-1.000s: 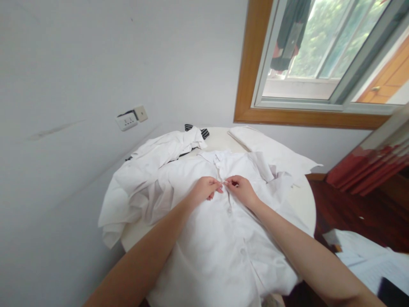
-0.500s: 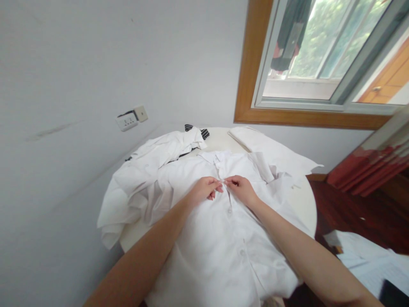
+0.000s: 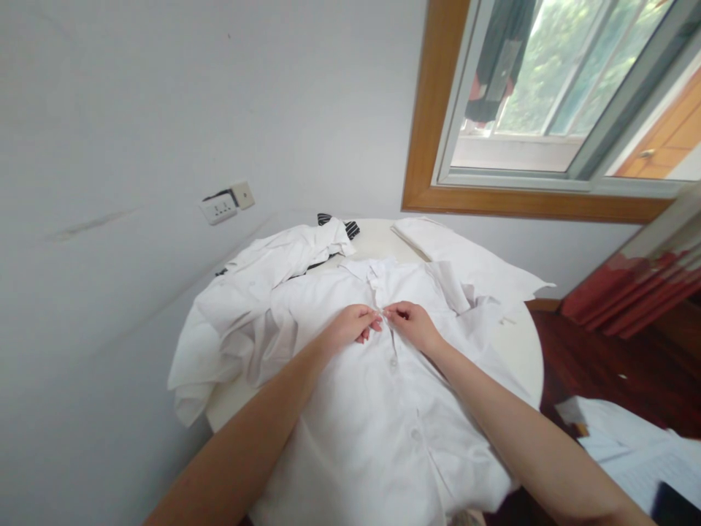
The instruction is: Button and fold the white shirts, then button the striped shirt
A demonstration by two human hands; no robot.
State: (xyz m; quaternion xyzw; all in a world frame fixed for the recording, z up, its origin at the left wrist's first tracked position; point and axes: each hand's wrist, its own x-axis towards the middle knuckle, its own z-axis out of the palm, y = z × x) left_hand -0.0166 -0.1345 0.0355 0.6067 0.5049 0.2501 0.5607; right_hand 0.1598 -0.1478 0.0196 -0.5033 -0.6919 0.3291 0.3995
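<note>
A white button-up shirt [image 3: 350,409] lies spread over a round table, its collar at the far side and its lower part hanging over the near edge. My left hand [image 3: 353,323] pinches the front placket a little below the collar. Right beside it, my right hand [image 3: 412,321] pinches the opposite edge of the placket, fingertips almost meeting the left ones. Whatever button sits between the fingertips is hidden. Two buttons show lower down the front, one of them a pale round button [image 3: 393,361].
More white clothing [image 3: 285,252] is heaped at the table's left, with a black striped cloth [image 3: 351,229] behind. A folded white garment [image 3: 471,252] lies at the back right of the round table [image 3: 523,343]. Papers [image 3: 629,438] and a dark object [image 3: 676,504] are at lower right.
</note>
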